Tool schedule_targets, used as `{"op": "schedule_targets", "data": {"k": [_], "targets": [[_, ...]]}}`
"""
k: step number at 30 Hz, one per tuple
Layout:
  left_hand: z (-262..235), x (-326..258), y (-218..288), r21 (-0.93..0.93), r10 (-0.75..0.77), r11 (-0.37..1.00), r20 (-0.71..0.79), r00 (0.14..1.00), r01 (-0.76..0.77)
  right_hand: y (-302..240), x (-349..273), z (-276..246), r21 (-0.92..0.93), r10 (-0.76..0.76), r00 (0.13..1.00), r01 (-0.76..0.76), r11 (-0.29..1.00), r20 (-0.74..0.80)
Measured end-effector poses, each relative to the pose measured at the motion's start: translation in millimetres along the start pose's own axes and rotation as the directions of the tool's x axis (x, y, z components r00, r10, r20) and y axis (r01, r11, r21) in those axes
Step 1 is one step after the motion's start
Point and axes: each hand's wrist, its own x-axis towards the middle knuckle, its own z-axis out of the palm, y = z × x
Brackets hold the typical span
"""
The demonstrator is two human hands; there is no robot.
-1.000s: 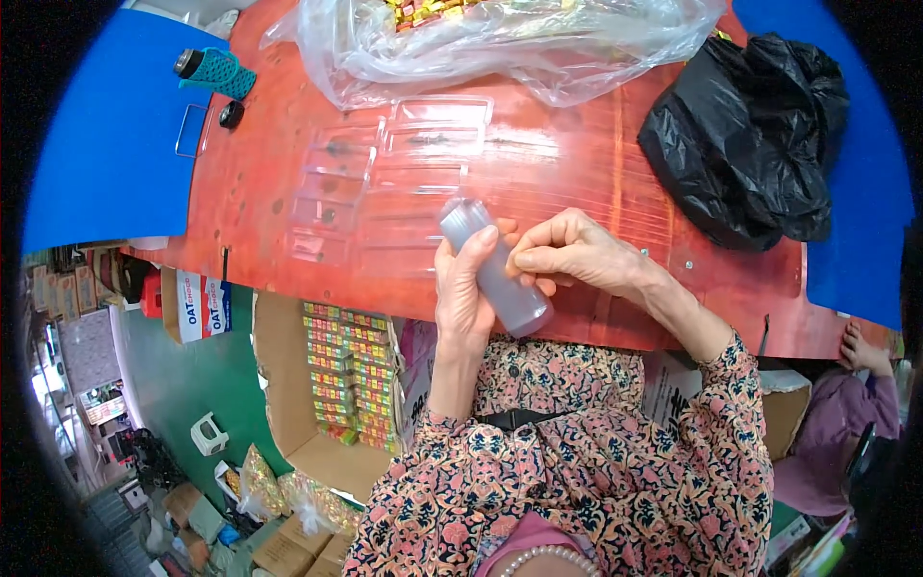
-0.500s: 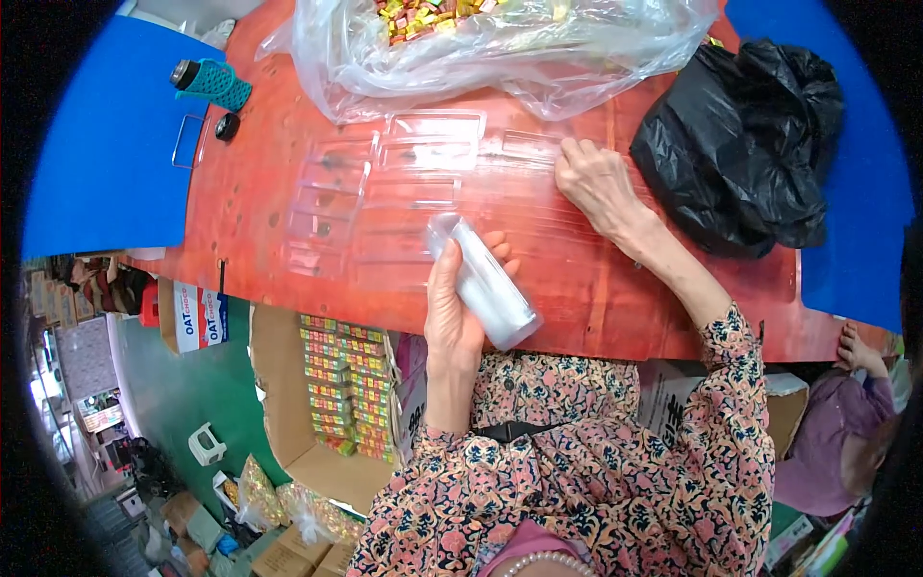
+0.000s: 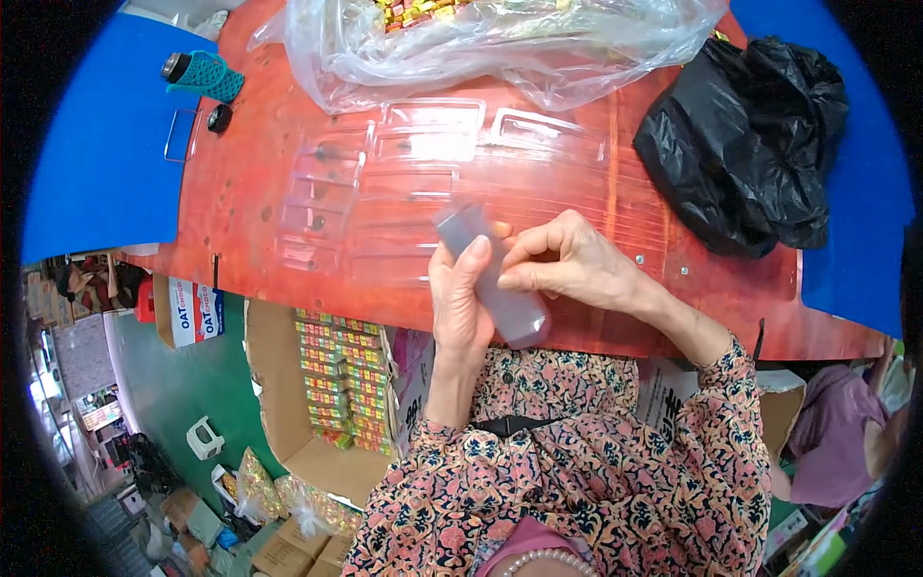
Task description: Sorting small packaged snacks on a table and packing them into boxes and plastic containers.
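My left hand [image 3: 461, 298] holds a clear, long plastic box [image 3: 500, 288] tilted over the near edge of the red wooden table [image 3: 260, 192]. My right hand [image 3: 567, 260] pinches the same box from the right, fingers closed on its side. Several empty clear plastic trays [image 3: 385, 183] lie spread on the table just beyond my hands. A big clear plastic bag [image 3: 500, 48] with small colourful packets inside lies at the far edge.
A black plastic bag [image 3: 740, 144] sits at the table's right. A teal-wrapped bottle [image 3: 202, 77] and a small black cap [image 3: 219, 117] lie far left. Below the table's left edge stands an open cardboard box [image 3: 336, 375] of colourful packets. Another person in purple [image 3: 836, 433] sits at right.
My right hand reached out to the trays on the table half a second ago and has come back to the clear box held in my left hand.
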Motion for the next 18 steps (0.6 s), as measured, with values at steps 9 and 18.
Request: {"op": "schedule_targets", "data": {"k": [9, 18], "targets": [[-2.6, 3.2, -1.4, -0.038, -0.052, 0.998, 0.061, 0.997, 0.055, -2.4, -3.7, -4.9, 0.184, 0.134, 0.989, -0.142, 0.973, 0.056], [-9.5, -0.6, 6.5, -0.039, 0.019, 0.999, -0.087, 0.996, -0.022, 36.9, 9.3, -35.3, -0.998, -0.476, 0.880, 0.022, 0.065, -0.012]]}}
